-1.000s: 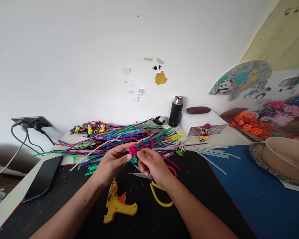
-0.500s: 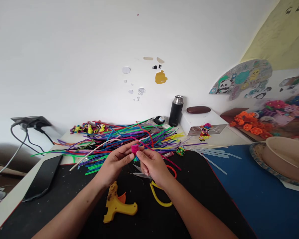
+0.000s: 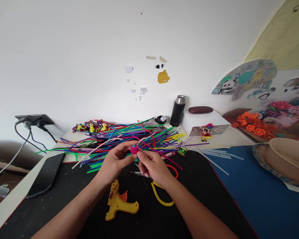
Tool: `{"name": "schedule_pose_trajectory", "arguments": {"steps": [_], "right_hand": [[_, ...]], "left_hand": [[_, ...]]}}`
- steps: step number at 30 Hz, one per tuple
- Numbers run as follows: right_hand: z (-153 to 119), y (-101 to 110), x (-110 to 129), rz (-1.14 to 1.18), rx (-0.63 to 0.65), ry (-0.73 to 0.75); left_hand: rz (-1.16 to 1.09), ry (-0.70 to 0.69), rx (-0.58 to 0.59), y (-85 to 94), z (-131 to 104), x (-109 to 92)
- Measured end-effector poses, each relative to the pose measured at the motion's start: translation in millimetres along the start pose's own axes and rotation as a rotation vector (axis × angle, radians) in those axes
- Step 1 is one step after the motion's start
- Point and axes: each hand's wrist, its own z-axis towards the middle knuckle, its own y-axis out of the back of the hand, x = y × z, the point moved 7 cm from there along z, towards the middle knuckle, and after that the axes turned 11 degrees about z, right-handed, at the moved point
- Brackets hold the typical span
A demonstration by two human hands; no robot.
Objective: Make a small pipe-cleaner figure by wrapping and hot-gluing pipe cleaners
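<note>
left hand [image 3: 114,163]: pinches the left side of the piece between thumb and fingers, seemingly to steady it
right hand [image 3: 153,165]: thumb and bent forefinger grip the lower right side; the close two-sided hold probably allows fine control
pink coiled piece [image 3: 134,149]: held between both hands, raised above the black mat [image 3: 79,215]; a bit of green and blue shows at its top
glue gun [image 3: 126,206]: lies on its side below the hands, perhaps for easy reach
scissors [image 3: 161,201]: partly under the right hand; blades open, handles towards the person
fuzzy stems [image 3: 109,139]: heaped behind the hands, likely so colours are close by
phone [image 3: 46,174]: flat at the left, apart from the tools
writing: flask [image 3: 177,113] bears a tiny mark, unreadable; small label [image 3: 168,155] by the stems, too small to read; no brand legible
</note>
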Motion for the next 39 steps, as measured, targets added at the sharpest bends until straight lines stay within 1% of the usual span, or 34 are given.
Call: {"name": "schedule_pose_trajectory", "arguments": {"steps": [2, 5, 7, 9, 13, 19, 25, 29, 34, 39], "right_hand": [[0, 1, 2, 0.01, -0.018, -0.005], [2, 8, 5, 0.022, -0.102, 0.015], [2, 12, 8, 0.017, -0.152, 0.047], [2, 14, 11, 0.008, -0.168, 0.078], [1, 13, 13, 0.001, -0.157, 0.102], [3, 11, 7, 0.007, -0.145, 0.11], [3, 11, 5, -0.005, -0.165, 0.123], [3, 10, 8, -0.007, -0.161, 0.126], [3, 9, 7, 0.045, -0.161, 0.102], [3, 9, 7, 0.079, -0.169, 0.102]], "left_hand": [[0.026, -0.018, -0.023, 3.4, -1, -5], [0.069, -0.031, -0.056, 8.2, -1, -9], [0.104, -0.033, -0.075, 10.2, 0, -9], [0.13, -0.033, -0.076, 10.4, 0, -7], [0.157, -0.032, -0.068, 9.7, 1, -3], [0.178, -0.04, -0.037, 8.2, 2, 2], [0.19, -0.034, -0.01, 3.9, 2, 4], [0.122, -0.02, 0.015, 1.2, 3, 4], [0.007, 0.026, 0.038, -1.1, 4, 9], [-0.035, 0.07, 0.055, -3.7, 4, 8]]}}
